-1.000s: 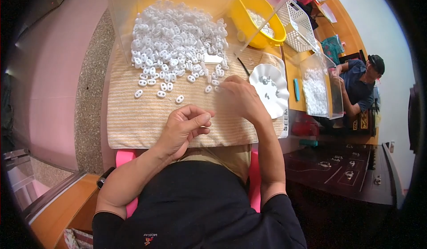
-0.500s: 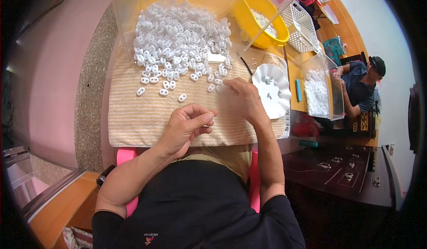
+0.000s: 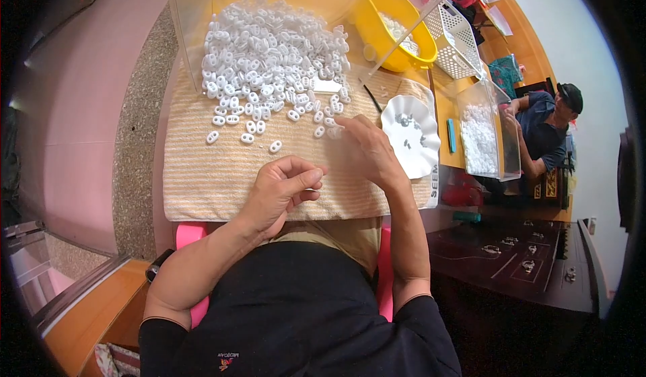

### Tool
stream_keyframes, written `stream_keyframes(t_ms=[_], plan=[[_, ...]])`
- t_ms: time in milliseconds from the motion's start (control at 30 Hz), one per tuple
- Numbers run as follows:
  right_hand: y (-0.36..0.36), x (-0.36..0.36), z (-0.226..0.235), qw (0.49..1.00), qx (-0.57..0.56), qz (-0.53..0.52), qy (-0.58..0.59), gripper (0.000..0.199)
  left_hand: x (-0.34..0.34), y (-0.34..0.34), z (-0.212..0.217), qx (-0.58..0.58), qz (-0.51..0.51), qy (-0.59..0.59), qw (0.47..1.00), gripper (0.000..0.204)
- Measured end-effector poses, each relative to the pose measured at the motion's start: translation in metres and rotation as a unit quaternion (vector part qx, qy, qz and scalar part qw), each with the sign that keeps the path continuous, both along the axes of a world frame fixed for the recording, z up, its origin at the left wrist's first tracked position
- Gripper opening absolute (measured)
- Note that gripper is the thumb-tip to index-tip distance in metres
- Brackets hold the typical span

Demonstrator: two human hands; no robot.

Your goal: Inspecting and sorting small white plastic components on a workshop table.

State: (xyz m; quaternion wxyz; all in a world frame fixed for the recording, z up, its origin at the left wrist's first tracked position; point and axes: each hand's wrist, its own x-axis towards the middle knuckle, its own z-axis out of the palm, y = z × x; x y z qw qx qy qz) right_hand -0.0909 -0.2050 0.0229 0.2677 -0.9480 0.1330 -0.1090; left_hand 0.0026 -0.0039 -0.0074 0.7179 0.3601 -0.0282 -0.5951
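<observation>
My left hand [image 3: 288, 192] hovers over the near part of the striped towel [image 3: 208, 182], thumb and forefinger pinched together. Whatever may be in that pinch is too small to make out. At the right edge of the loose pieces, my right hand [image 3: 371, 149] reaches down with its fingertips by a blurred white piece [image 3: 334, 132]; the undersides of those fingers are hidden. Small white oval pieces with two holes lie in a large heap [image 3: 269, 54], and several are scattered nearer me, among them a single oval piece [image 3: 275, 147].
Right of my right hand stands a white scalloped dish [image 3: 420, 151] with small grey bits. A clear bin [image 3: 188, 33] surrounds the heap's far side. Beyond are a yellow basin [image 3: 377, 27], a white basket [image 3: 457, 64] and another person [image 3: 548, 128] beside a clear box [image 3: 501, 168].
My right hand has shifted slightly left, and the white piece beside its fingertips is now smeared by motion. My left hand has barely moved.
</observation>
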Motion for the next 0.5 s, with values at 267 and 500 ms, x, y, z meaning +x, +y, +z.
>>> stream_keyframes(t_ms=[267, 500], plan=[[0.0, -0.001, -0.002, 0.999, 0.021, -0.022, -0.008, 0.017, 0.0, 0.0, -0.001, 0.004, 0.001, 0.002, 1.0, 0.011], [0.033, -0.009, 0.007, 0.938, 0.344, -0.036, -0.025, 0.018, -0.001, -0.001, -0.005, 0.013, 0.021, -0.031, 0.999, 0.014]])
